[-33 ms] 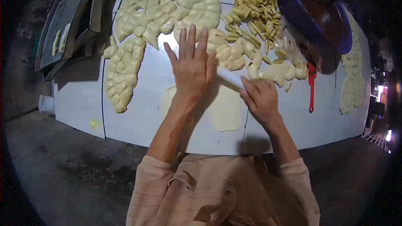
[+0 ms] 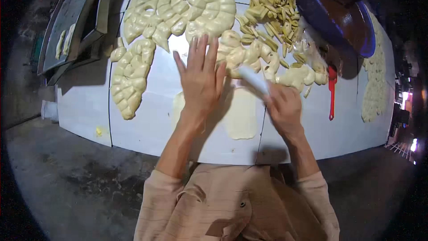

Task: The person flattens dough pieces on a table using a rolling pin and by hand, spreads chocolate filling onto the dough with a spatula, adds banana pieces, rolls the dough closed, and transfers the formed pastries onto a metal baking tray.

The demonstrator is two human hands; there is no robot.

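My right hand (image 2: 284,109) is closed around one end of a white rolling pin (image 2: 254,80), which is blurred and slants up to the left. Below the pin lies a flat, rounded sheet of dough (image 2: 241,116). My left hand (image 2: 200,73) is open with fingers stretched away from me, palm down over the table; what is under the palm is hidden. A second flat dough sheet (image 2: 178,109) is partly covered by my left forearm. Just beyond my fingertips are lumps of pale dough (image 2: 211,13) and, right of them, yellower dough pieces (image 2: 243,56).
A white table (image 2: 312,129) holds another dough strip (image 2: 129,78) at left and a heap of yellowish sliced pieces (image 2: 272,6) at the back. A blue basin (image 2: 368,40) with brown contents, a red-handled tool (image 2: 331,93) and metal trays (image 2: 73,15) stand around.
My right hand and the rolling pin have shifted a little right and nearer to me, the pin tilting more steeply. My left hand has moved slightly nearer and left.
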